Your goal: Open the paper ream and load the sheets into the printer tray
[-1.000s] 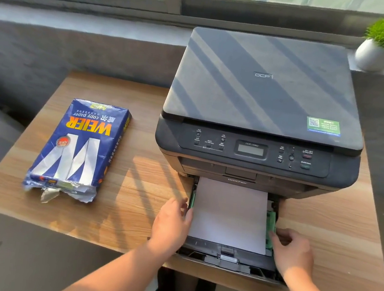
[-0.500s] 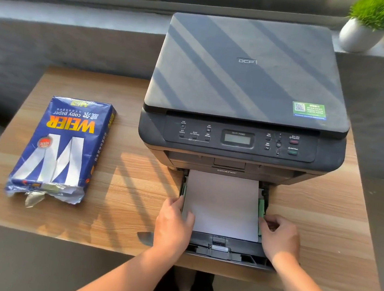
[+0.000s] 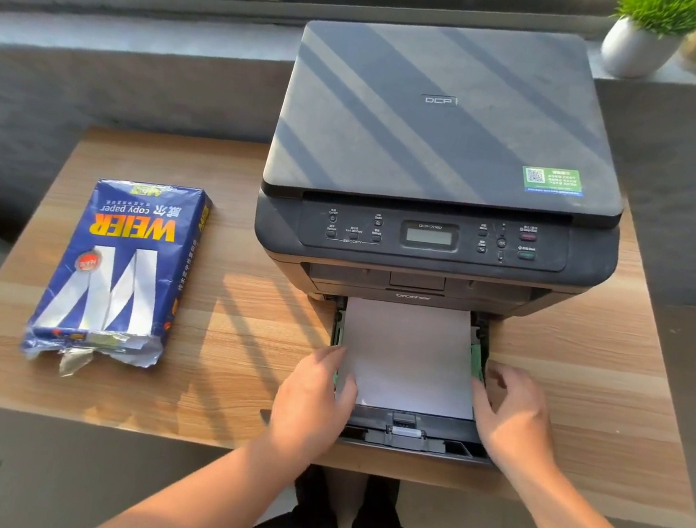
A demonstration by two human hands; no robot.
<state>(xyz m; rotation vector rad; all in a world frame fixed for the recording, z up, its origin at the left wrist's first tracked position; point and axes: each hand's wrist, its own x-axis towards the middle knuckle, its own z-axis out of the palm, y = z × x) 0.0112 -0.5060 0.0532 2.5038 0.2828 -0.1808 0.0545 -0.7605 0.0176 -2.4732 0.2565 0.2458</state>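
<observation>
Wooden table (image 3: pixel 240 338): both hands open, left hand (image 3: pixel 312 400), right hand (image 3: pixel 511 420) flanking sheets (image 3: pixel 409 354) in tray (image 3: pixel 412 440).

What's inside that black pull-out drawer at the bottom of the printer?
The black plastic paper tray holds a stack of white sheets, with a green plastic side guide at its right edge. The far end sits hidden inside the dark grey printer; both hands cover the near corners.

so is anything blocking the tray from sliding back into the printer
Nothing visible does. The tray sits pulled out with the sheets lying flat inside, and the left hand and right hand flank its sides, not its path into the printer.
</observation>
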